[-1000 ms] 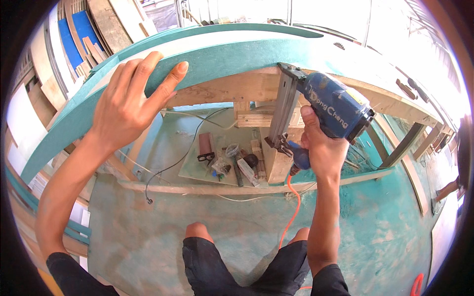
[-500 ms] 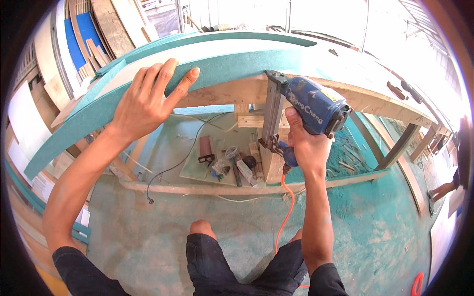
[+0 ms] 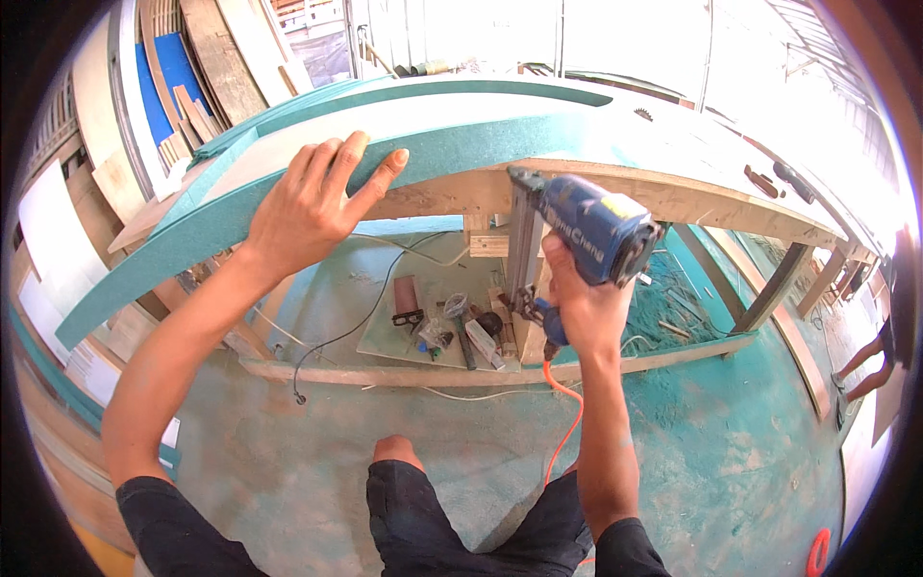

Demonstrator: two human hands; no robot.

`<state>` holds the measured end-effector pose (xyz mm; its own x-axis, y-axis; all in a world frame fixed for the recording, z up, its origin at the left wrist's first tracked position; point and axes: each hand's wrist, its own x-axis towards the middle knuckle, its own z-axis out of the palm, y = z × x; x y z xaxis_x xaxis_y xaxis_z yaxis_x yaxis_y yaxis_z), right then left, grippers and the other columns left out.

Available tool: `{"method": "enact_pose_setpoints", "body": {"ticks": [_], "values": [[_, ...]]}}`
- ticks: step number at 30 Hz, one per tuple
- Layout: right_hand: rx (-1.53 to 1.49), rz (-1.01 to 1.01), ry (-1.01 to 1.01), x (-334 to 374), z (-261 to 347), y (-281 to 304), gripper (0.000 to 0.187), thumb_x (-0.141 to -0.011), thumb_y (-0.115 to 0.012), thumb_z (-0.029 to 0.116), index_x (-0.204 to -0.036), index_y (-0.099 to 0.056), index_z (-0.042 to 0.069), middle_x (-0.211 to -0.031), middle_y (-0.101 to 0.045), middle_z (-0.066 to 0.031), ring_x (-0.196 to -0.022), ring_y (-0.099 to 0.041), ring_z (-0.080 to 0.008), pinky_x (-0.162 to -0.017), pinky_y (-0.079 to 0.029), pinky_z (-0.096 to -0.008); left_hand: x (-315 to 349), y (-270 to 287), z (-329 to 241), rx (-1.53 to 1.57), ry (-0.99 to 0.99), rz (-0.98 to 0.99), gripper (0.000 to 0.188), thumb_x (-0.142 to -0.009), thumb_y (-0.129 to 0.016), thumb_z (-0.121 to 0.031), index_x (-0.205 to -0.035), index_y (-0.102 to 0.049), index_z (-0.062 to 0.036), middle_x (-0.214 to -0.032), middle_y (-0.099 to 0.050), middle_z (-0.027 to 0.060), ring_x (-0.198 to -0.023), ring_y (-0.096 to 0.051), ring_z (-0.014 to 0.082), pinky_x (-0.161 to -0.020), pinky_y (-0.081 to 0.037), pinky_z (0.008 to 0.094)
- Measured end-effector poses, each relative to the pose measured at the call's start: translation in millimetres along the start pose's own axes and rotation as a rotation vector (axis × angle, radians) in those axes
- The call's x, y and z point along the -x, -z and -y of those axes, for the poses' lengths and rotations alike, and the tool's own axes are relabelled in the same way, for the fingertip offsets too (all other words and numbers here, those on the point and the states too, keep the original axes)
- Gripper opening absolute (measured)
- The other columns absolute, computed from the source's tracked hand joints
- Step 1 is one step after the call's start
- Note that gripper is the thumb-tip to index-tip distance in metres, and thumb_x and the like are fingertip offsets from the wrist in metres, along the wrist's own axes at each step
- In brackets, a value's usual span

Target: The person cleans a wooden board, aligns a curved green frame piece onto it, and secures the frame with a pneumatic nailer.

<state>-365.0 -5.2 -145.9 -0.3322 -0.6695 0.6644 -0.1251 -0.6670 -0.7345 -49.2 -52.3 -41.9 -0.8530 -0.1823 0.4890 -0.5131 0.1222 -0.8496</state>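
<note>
A curved teal board (image 3: 452,154) runs along the near edge of the workbench, on its side, with a pale surface behind it. My left hand (image 3: 306,207) rests on the board's left part, fingers stretched over its upper edge and thumb apart. My right hand (image 3: 586,308) is closed round the grip of a blue nail gun (image 3: 598,231), near the bench's front edge. The gun's nose is just below and in front of the board's right part, and its long magazine points down. An orange air hose (image 3: 580,409) hangs from the grip.
Beneath the bench (image 3: 673,192), a low shelf holds bottles, bags and small tools (image 3: 457,332). A black cable (image 3: 365,313) trails there. Wooden boards (image 3: 226,58) lean at the left. A saw blade (image 3: 643,113) lies on the benchtop. Another person's leg (image 3: 870,370) shows at far right.
The nail gun in my right hand has dropped slightly toward me, its nose away from the board's lower edge. My left hand stays on the board. The view has shifted a little.
</note>
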Motion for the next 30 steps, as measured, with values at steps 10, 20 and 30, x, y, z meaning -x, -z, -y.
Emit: {"method": "enact_pose_setpoints", "body": {"ticks": [10, 20, 30], "values": [[-0.052, 0.053, -0.075, 28.8, 22.9, -13.8, 0.037, -0.091, -0.081, 0.014, -0.119, -0.063, -0.004, -0.104, -0.070, -0.0070, -0.093, -0.065, -0.0134, -0.085, -0.053, -0.0286, 34.0, 15.0, 2.4, 0.022, 0.169, -0.133, 0.058, -0.088, -0.076, -0.038, -0.144, -0.061, -0.0370, -0.148, -0.056, 0.0094, -0.120, -0.059, 0.0324, -0.097, -0.051, 0.0485], [-0.095, 0.089, -0.088, 28.2, 35.1, -35.3, 0.037, -0.091, -0.081, 0.016, -0.118, -0.064, -0.003, -0.105, -0.070, -0.0066, -0.095, -0.064, -0.0152, -0.086, -0.051, -0.0290, 54.7, 6.4, 9.1, -0.055, 0.181, -0.126, 0.072, -0.087, -0.074, -0.042, -0.154, -0.048, -0.0401, -0.149, -0.054, 0.0134, -0.114, -0.061, 0.0334, -0.091, -0.054, 0.0461], [-0.043, 0.067, -0.115, 35.9, 32.4, -54.5, 0.043, -0.090, -0.083, 0.018, -0.121, -0.062, -0.004, -0.111, -0.069, -0.0084, -0.099, -0.064, -0.0154, -0.090, -0.051, -0.0304, 57.6, -1.0, 7.3, -0.059, 0.172, -0.119, 0.073, -0.092, -0.070, -0.021, -0.158, -0.044, -0.0388, -0.144, -0.055, 0.0173, -0.104, -0.060, 0.0320, -0.090, -0.052, 0.0444]]}}
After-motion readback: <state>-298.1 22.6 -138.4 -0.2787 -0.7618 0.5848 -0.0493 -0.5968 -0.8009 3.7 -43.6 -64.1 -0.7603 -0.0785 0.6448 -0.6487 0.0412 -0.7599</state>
